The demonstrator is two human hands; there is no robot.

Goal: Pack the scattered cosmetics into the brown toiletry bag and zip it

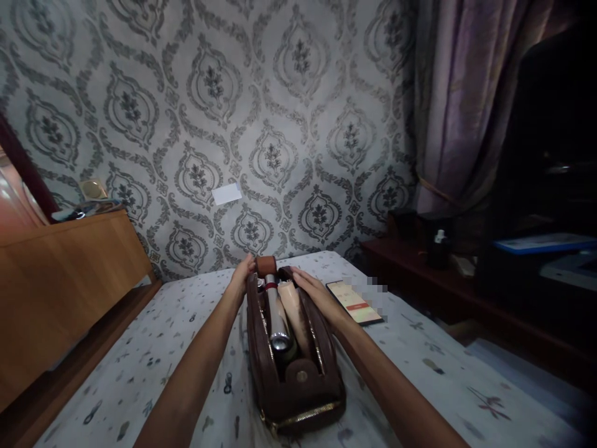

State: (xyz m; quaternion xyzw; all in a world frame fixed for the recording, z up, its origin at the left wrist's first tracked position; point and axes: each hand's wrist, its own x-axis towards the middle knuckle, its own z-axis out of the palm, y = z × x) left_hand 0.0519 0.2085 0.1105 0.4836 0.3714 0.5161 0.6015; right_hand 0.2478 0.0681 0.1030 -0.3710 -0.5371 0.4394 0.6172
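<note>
A dark brown bag (305, 401) with gold zippers lies on the bed, its top unzipped. Inside it rest a silver cylinder (278, 317) with a dark red band and a beige tube-like item (295, 311); whatever is under them is hidden. At the bag's far left corner, my left hand (242, 277) is closed on the edge, beside a brown block-shaped piece (266, 266) above the cylinder. My right hand (314, 291) holds the far right rim, its fingers reaching over the edge and partly out of sight.
Right of the bag, a phone (355, 305) with a lit screen lies on the patterned bedsheet (420, 373). A wooden headboard-like panel (69, 267) stands at left. Along the right side runs a dark red surface (396, 255) with a small dark container (438, 249) and a blue-edged flat item (545, 243).
</note>
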